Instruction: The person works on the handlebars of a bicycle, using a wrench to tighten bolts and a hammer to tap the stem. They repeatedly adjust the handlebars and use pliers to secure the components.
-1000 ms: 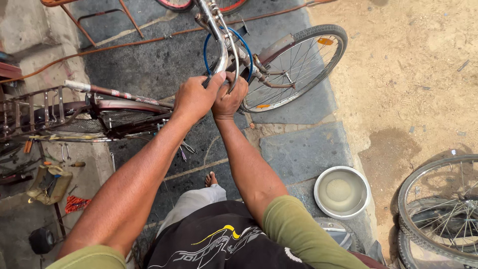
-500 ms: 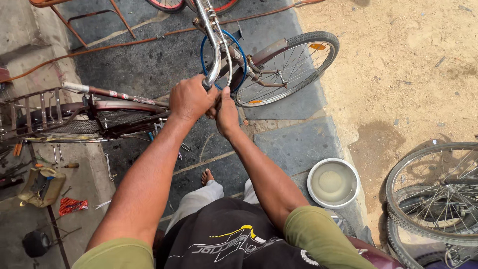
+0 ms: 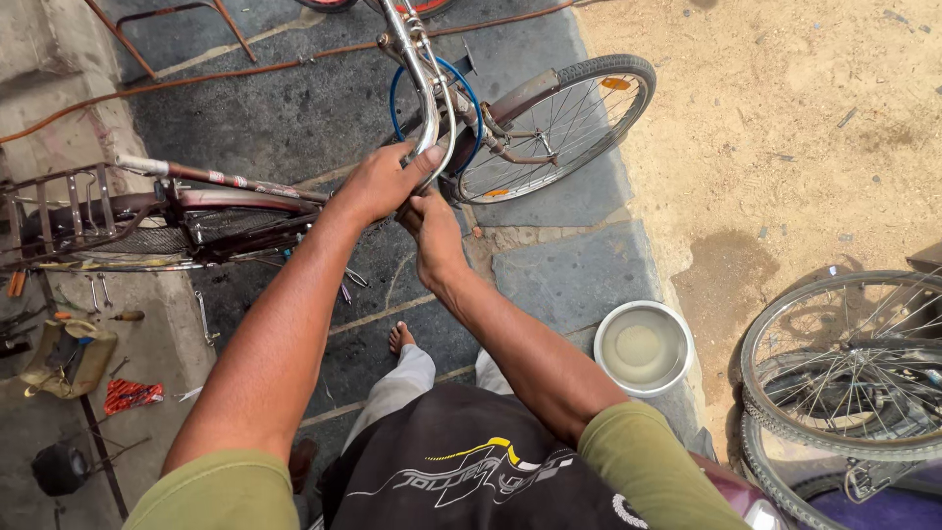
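Gripping the chrome handlebar (image 3: 424,108) of the bicycle (image 3: 324,186) ahead of you: left hand (image 3: 378,184) has its fingers curled shut round the bend, thumb along the tube. Right hand (image 3: 432,228) sits just below, touching it, fingers pinched on something I can't make out. Looks like mid-fitting at the bar; keep the left hand clamped firm. Steel bowl (image 3: 644,346) stands well apart.

Glossy chromed metal handlebar (image 3: 424,88), dull steel bowl (image 3: 644,346), rough grey stone paving (image 3: 579,275), loose sandy ground (image 3: 785,128)
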